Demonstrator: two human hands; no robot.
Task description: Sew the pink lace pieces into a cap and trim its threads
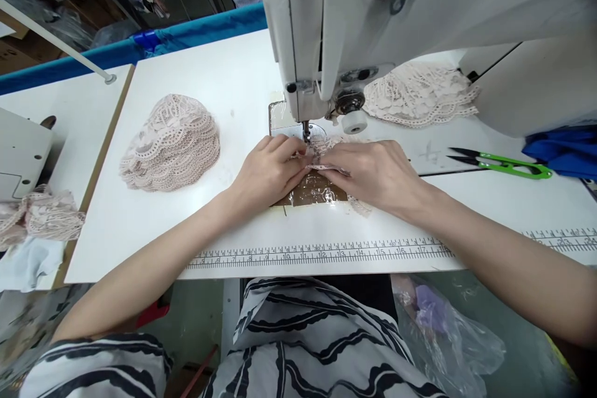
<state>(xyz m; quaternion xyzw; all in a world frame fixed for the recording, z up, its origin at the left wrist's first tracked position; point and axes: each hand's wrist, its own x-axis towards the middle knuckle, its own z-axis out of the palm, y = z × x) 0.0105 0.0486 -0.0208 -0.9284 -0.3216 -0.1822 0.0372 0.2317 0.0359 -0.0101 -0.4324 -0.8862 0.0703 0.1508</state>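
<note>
So the biggest thing here is the white table (247, 74), with the machine (420, 6) looming over its back and right. A printed ruler (326, 253) runs along the front edge. There's a fat pile of pinkish lace on the left — call it the left pile (170, 146) — its scalloped edges stacked in layers, and a flatter right pile (415, 96) tucked under the machine's arm. Then the hands: the right hand (377, 174) is bunched up, thumb and fingers closed with a folded edge pinched between them, and the left hand (270, 168) has its fingers curled in, tips pressed together on the same piece just by the needle. Blue cloth (564, 152) sits far right, and green snips (513, 166) lie beside it, blades apart and pointing left. The lace (333, 170) being held is mostly hidden by the fingers — it's between both hands, right in front of the little presser foot (306, 130), with a bit poking out below the right palm.
</note>
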